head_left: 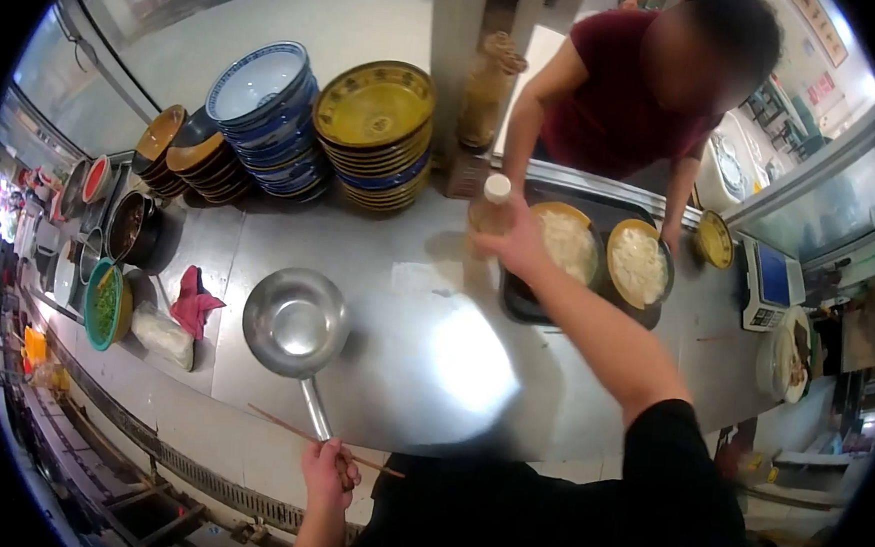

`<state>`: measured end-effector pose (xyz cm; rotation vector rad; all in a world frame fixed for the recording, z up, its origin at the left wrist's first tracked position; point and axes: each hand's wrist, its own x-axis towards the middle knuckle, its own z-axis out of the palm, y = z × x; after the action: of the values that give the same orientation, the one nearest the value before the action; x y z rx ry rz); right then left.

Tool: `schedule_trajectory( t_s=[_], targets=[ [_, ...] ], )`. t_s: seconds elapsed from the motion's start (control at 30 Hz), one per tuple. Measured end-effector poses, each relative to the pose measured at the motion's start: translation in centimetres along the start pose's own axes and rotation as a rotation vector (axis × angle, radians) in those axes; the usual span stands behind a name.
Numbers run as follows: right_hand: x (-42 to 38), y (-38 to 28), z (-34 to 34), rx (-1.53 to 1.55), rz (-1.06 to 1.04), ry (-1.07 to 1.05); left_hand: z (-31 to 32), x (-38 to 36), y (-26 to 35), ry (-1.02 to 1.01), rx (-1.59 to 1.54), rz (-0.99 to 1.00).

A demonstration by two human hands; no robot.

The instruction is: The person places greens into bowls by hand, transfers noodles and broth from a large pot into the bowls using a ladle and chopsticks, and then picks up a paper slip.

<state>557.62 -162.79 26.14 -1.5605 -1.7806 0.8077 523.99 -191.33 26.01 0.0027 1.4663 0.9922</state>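
My left hand [328, 472] is closed around the handle of a metal long-handled pan [297, 320]; a thin wooden stick [278, 420], like a chopstick, is held across it in the same hand. The pan's bowl looks bare inside and sits over the steel counter [380, 400]. Stretched forward, my right hand [519, 243] grips a clear bottle [488, 214] with a white cap. Just right of it, a dark tray [525, 309] bears two yellow-rimmed bowls, the left bowl [593, 223] and right bowl [616, 246], both filled with pale food I cannot identify exactly.
Across the counter, a person in a dark red top [609, 93] reaches to the tray's far side. Stacked yellow bowls [378, 104] and blue-white bowls [259, 82] stand at the back left. Left are a red cloth [193, 304] and green basin [92, 303]; right, a scale [765, 284].
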Motion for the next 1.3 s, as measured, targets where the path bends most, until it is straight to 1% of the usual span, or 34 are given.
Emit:
schedule_trajectory(
  t_s=[0.07,0.1,0.17,0.2,0.3,0.33,0.4,0.43,0.5,0.53,0.57,0.63,0.67,0.7,0.73,0.77,0.83,0.87,0.93,0.97,1.0,1.03,1.1,1.17,1.2,1.27,1.3],
  targets=[
    [3.7,-2.2,4.1,0.243,0.255,0.326,-1.6,0.1,1.1,0.090,0.022,0.050],
    [5.2,-0.9,6.4,0.243,0.254,0.326,-2.7,0.2,1.6,0.090,0.021,0.050],
    [8.1,3.7,11.7,0.250,0.284,0.673,-4.9,0.6,2.5,0.115,0.001,0.070],
    [8.6,3.9,12.7,0.250,0.284,0.672,-5.6,0.9,3.2,0.115,0.001,0.070],
    [9.3,5.1,14.5,0.132,0.425,0.698,-7.6,1.9,4.9,0.163,0.036,0.039],
    [9.2,5.7,14.9,0.131,0.428,0.692,-8.1,2.2,5.5,0.135,0.023,0.039],
    [8.6,6.2,15.0,0.156,0.483,0.614,-8.6,2.8,6.3,0.117,0.003,0.034],
    [7.6,6.0,15.4,0.167,0.490,0.595,-8.9,3.3,6.7,0.074,0.015,0.031],
    [4.1,4.5,15.2,0.144,0.504,0.491,-9.4,4.6,6.9,0.004,0.060,-0.009],
    [1.4,4.7,15.3,0.225,0.439,0.393,-9.4,5.5,7.1,-0.030,0.098,-0.038],
    [-1.5,1.3,14.9,0.237,0.430,0.336,-9.1,5.6,7.5,-0.015,0.106,-0.032],
    [-7.5,-0.7,14.4,0.334,0.537,0.059,-7.9,5.8,8.1,-0.136,0.236,-0.084],
    [-10.3,-3.1,14.2,0.492,0.513,-0.007,-7.5,5.8,8.1,-0.147,0.258,-0.080],
    [-12.9,-5.6,13.4,0.499,0.631,-0.140,-6.9,5.8,7.9,-0.199,0.307,-0.094],
    [-15.4,-6.9,12.6,0.423,0.753,-0.332,-6.2,5.8,7.9,-0.264,0.365,-0.114],
    [-18.1,-7.3,12.9,0.492,0.751,-0.404,-5.4,5.7,7.8,-0.324,0.408,-0.113],
    [-22.7,-9.2,12.5,0.508,0.695,-0.487,-3.3,5.1,7.7,-0.413,0.514,-0.131],
    [-24.8,-9.9,12.4,0.552,0.686,-0.495,-2.5,4.5,7.3,-0.476,0.586,-0.144],
    [-29.3,-11.2,12.9,0.624,0.657,-0.449,-1.6,4.1,5.0,-0.571,0.661,-0.145],
    [-31.7,-11.8,13.2,0.637,0.670,-0.378,-1.2,3.6,3.5,-0.634,0.697,-0.138],
    [-34.5,-12.3,13.6,0.617,0.594,-0.359,-1.1,2.6,1.9,-0.684,0.745,-0.143],
    [-37.2,-12.7,14.4,0.593,0.537,-0.295,-0.6,2.1,0.3,-0.738,0.844,-0.121],
    [-41.8,-12.2,15.5,0.569,0.479,-0.221,0.8,0.4,-3.5,-0.881,1.014,-0.105],
    [-46.0,-12.7,14.7,0.545,0.449,-0.014,2.7,-2.3,-6.6,-0.976,1.059,-0.133],
    [-49.1,-13.3,14.4,0.548,0.508,0.133,2.8,-4.5,-8.9,-1.085,1.163,-0.171],
    [-56.0,-15.1,13.9,0.482,0.483,0.315,2.2,-9.3,-13.7,-1.157,1.174,-0.031],
    [-59.4,-15.4,13.7,0.483,0.548,0.468,2.0,-11.1,-16.5,-1.275,1.282,-0.076]
  ],
)
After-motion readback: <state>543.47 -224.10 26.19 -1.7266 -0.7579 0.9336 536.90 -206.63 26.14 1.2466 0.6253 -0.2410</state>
